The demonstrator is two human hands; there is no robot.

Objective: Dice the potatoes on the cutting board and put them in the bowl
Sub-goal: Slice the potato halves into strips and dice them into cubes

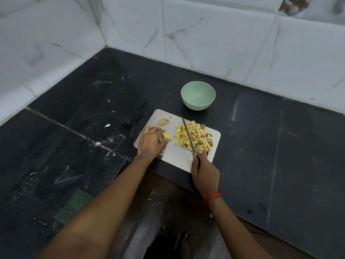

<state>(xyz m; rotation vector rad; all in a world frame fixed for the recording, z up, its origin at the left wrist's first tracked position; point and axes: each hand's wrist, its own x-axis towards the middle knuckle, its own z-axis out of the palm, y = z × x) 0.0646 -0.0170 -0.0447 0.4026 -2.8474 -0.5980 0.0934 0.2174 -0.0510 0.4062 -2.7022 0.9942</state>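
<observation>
The scene is dim and evenly lit, with a cool, greyish cast, and the light looks diffuse, falling from above. The white wall tiles (214,43) are the brightest area. The black countertop (280,146) swallows most of the light, showing only pale streaks of sheen on its right side. Shadows are soft: gentle shading inside the bowl (198,98), and a faint dark patch under the left hand (150,142) on the cutting board (179,159). The knife (188,135) blade has a dull grey sheen (the diced potatoes (199,141) beside it are the one warm patch). Wide-angle distortion bows the tile joints toward the borders. The forearms at the bottom and the top right corner look soft and smeared.
</observation>
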